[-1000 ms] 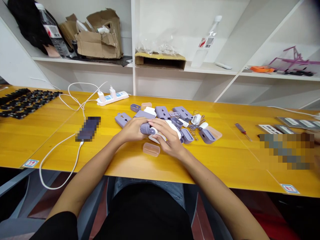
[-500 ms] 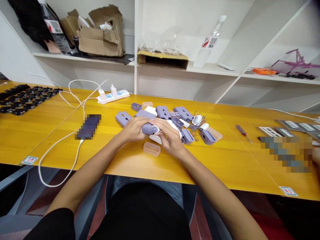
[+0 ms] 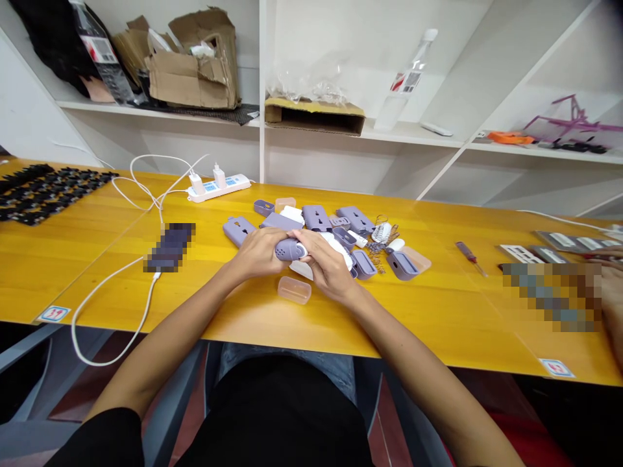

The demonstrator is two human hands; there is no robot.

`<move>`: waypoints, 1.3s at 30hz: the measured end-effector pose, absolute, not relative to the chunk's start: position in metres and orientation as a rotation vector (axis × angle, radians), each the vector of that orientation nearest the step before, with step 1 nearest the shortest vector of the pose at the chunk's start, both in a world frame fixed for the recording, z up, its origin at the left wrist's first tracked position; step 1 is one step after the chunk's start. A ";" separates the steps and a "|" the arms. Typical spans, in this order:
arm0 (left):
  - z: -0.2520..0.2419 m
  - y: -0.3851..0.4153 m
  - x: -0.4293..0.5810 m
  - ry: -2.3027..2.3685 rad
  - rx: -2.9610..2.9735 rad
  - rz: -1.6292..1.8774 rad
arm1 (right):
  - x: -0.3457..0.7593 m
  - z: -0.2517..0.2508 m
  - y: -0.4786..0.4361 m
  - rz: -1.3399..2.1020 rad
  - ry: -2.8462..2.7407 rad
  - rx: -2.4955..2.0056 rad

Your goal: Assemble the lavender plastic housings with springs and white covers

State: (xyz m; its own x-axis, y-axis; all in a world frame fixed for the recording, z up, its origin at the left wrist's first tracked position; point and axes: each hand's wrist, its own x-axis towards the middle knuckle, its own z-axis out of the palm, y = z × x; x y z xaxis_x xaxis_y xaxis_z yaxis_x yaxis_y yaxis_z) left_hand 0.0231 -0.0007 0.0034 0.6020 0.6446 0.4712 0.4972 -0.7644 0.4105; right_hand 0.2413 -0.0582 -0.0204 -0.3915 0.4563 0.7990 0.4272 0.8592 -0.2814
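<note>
Purple plastic case (image 3: 291,249) is looking light and stiff, and the left hand (image 3: 257,253) and right hand (image 3: 327,264) are gripping its sides.

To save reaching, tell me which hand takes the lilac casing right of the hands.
Probably the right hand: the lilac casing lies beside it, while the left hand sits beyond the held lilac part.

Lilac casing (image 3: 290,250) half hidden by fingers (image 3: 324,254)
</note>
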 end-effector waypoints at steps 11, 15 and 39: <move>0.010 -0.009 0.026 1.081 2.591 0.779 | 0.242 -0.016 -0.063 0.259 -1.988 -0.734; 0.011 -0.008 0.028 1.118 2.512 0.786 | 0.239 -0.022 -0.065 0.393 -1.867 -0.828; 0.019 0.004 0.029 0.811 1.033 1.057 | 0.249 -0.003 -0.078 0.253 -2.540 -1.093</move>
